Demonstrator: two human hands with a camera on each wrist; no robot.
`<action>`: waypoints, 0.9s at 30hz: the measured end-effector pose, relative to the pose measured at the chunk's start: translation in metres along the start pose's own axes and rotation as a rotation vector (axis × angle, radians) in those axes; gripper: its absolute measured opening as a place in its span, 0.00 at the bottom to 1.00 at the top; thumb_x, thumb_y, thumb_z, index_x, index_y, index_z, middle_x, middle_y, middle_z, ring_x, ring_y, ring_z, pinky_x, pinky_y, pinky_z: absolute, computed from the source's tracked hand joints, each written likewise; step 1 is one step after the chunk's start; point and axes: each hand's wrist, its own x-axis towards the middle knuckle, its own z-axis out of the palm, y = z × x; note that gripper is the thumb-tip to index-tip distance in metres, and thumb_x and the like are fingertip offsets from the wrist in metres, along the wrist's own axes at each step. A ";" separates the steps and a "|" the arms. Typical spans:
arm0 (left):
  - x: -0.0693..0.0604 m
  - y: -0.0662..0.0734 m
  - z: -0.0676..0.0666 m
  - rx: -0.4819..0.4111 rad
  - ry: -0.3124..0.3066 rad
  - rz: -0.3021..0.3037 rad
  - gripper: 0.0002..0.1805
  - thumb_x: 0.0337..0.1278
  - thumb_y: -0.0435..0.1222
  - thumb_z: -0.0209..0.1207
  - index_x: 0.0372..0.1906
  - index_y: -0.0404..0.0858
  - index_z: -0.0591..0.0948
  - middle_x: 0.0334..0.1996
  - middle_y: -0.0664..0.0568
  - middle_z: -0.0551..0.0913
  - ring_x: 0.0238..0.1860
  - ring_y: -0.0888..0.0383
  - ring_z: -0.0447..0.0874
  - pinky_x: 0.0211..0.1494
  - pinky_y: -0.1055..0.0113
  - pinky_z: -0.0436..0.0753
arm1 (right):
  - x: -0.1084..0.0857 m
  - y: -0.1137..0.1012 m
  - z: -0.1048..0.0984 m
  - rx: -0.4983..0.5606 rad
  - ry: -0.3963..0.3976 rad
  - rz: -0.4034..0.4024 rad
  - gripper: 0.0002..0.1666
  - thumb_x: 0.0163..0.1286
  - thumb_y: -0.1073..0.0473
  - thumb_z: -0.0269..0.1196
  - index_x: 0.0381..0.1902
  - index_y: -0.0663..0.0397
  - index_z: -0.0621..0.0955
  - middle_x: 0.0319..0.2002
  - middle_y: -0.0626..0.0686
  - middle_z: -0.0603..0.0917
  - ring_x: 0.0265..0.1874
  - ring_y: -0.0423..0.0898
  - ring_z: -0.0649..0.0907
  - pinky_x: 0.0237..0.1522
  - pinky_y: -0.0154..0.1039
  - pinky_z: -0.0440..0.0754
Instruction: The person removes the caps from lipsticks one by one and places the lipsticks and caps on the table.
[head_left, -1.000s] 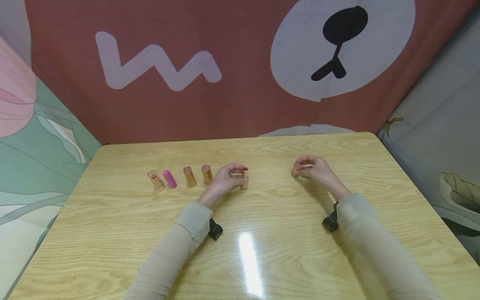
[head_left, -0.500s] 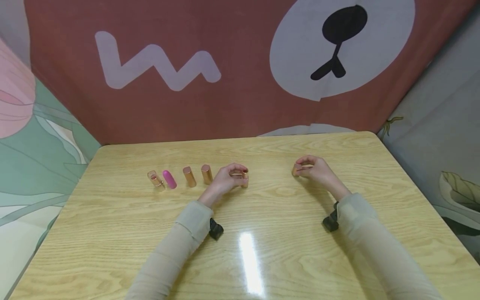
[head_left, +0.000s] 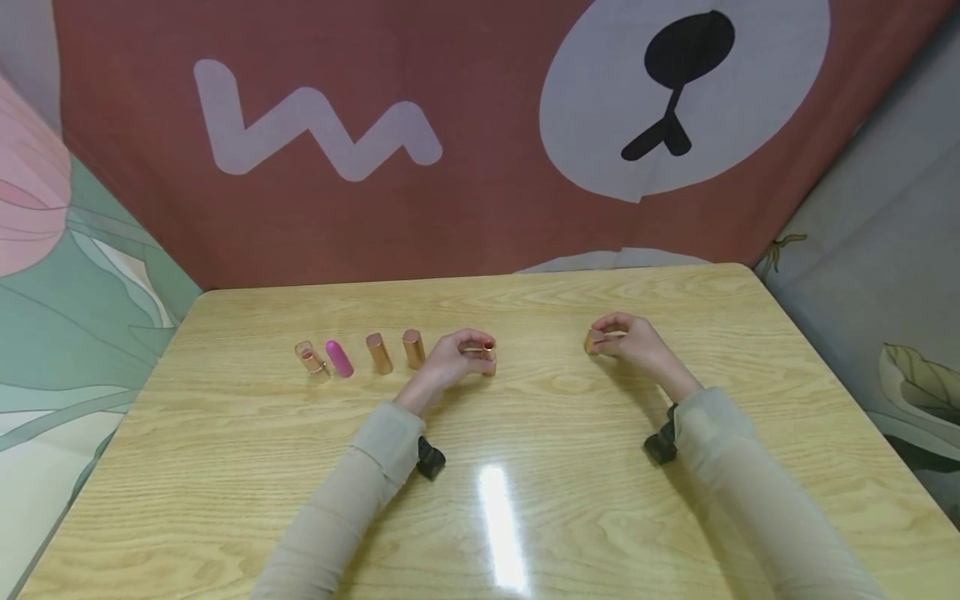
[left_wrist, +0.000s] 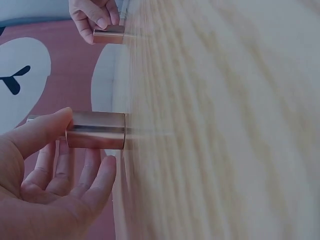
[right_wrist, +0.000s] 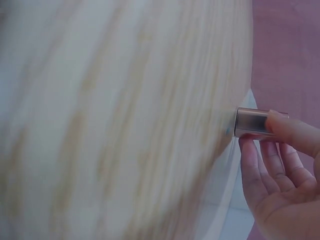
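Observation:
My left hand (head_left: 448,360) pinches an uncapped gold lipstick (head_left: 489,367) between thumb and fingers, its dark red top facing up. In the left wrist view, the wide base of that lipstick (left_wrist: 97,131) meets the tabletop, and my thumb hides part of its upper end. Off to the right, my right hand (head_left: 633,340) holds a short gold lipstick cap (head_left: 592,340) against the table. The right wrist view shows the same cap (right_wrist: 251,121) with the thumb over its far end and the fingers beneath.
Left of my left hand, a row on the wooden table (head_left: 540,433) holds two gold tubes (head_left: 379,354) (head_left: 414,349), a bright pink tube (head_left: 340,358) and a clear-topped gold lipstick (head_left: 311,358). A red printed cloth (head_left: 480,225) hangs behind the table's back edge.
The top of the lipstick in my left hand appears slightly lower than a second ago, its red end more visible from above. Both hands stay nearly in place.

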 end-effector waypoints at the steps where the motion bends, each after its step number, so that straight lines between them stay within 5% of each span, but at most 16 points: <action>1: -0.001 0.001 0.000 0.002 -0.004 0.003 0.20 0.52 0.22 0.62 0.52 0.30 0.77 0.47 0.44 0.81 0.47 0.57 0.81 0.48 0.69 0.82 | 0.000 0.000 0.000 -0.005 0.003 0.000 0.21 0.65 0.64 0.63 0.53 0.71 0.73 0.51 0.63 0.79 0.36 0.27 0.78 0.38 0.21 0.79; 10: -0.007 0.006 -0.009 0.094 -0.021 0.037 0.25 0.54 0.28 0.63 0.59 0.33 0.74 0.59 0.43 0.77 0.64 0.47 0.72 0.66 0.56 0.75 | 0.001 0.003 -0.001 -0.051 0.005 0.001 0.21 0.64 0.63 0.64 0.51 0.69 0.75 0.47 0.59 0.81 0.35 0.28 0.77 0.38 0.22 0.78; 27: -0.037 0.032 -0.038 0.301 -0.004 0.116 0.24 0.58 0.31 0.61 0.61 0.40 0.74 0.63 0.47 0.74 0.65 0.46 0.72 0.64 0.55 0.76 | -0.002 -0.002 -0.002 -0.069 -0.018 0.004 0.23 0.64 0.61 0.65 0.53 0.68 0.74 0.49 0.61 0.80 0.38 0.32 0.77 0.38 0.22 0.76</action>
